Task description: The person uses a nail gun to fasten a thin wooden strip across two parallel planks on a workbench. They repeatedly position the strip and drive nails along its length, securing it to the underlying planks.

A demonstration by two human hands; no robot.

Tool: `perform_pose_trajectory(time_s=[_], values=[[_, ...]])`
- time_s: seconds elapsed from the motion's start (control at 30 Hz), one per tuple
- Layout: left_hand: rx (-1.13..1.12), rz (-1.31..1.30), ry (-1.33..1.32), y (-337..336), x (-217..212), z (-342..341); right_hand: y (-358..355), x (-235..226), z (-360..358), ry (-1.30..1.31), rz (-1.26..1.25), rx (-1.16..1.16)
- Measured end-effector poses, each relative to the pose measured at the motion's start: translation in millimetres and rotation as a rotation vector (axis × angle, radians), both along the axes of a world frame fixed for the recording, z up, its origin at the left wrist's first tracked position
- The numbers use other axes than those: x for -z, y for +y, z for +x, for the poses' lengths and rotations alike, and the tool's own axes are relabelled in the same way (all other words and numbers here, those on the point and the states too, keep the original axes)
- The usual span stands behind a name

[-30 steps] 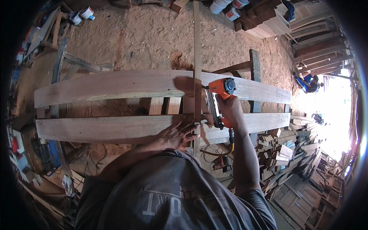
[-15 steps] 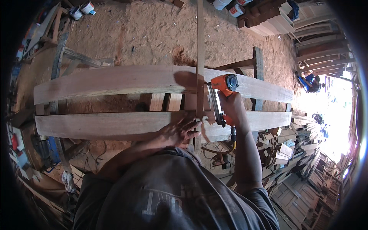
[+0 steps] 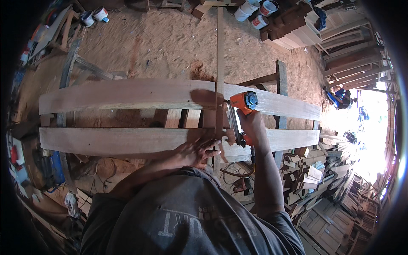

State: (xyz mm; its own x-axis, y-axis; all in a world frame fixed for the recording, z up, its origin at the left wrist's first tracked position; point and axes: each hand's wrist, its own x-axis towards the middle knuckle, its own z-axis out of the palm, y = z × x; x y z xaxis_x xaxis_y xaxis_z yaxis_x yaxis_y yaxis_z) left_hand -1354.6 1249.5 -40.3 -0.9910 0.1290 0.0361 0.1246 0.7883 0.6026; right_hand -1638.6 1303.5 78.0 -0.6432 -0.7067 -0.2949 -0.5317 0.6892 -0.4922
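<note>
My right hand (image 3: 253, 122) is wrapped round the handle of an orange and black nail gun (image 3: 243, 102). Its nose meets the side of a long, thin wooden strip (image 3: 219, 51), over the far plank. That strip lies crosswise over two wide, slightly curved planks, the far plank (image 3: 127, 94) and the near plank (image 3: 106, 139). On the near plank, beside the strip, rests my left hand (image 3: 199, 154) with its fingers stretched out, fingertips touching the strip's near part. A hose (image 3: 238, 173) hangs from the nail gun's lower end.
Dark trestle beams (image 3: 281, 91) support the planks on the right, with another beam (image 3: 68, 72) on the left. Offcuts (image 3: 308, 174) are heaped at the right. Buckets (image 3: 248, 9) and stacked boards (image 3: 293, 36) stand beyond. A person (image 3: 342, 100) sits far right.
The view has shifted a little, so the planks appear slightly lower. The nail gun stays by the strip in my right hand, and my left hand keeps its place.
</note>
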Motion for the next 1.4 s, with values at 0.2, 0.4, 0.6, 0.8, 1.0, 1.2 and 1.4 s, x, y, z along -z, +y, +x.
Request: perform_pose_trajectory(time_s=[0.2, 0.4, 0.6, 0.8, 1.0, 1.2, 1.4], values=[[0.031, -0.077, -0.029, -4, -17, -4, 7, 19, -9, 0.050, -0.068, -0.066], [0.017, -0.060, -0.057, -2, -8, -1, 24, 13, -10, -0.035, -0.111, 0.060], [0.014, -0.112, -0.127, -4, -31, -2, 26, -7, 6, -0.183, 0.052, 0.138], [0.012, -0.107, -0.107, -2, -30, -3, 30, 1, 1, -0.163, 0.095, 0.165], [0.045, -0.181, -0.109, -3, -31, -5, 38, 12, 1, -0.119, -0.043, 0.089], [0.037, -0.178, -0.105, -3, -28, -3, 28, -5, 6, -0.174, 0.162, 0.163], [0.010, -0.120, -0.110, -3, -27, -3, 23, -7, 9, -0.133, 0.076, 0.099]])
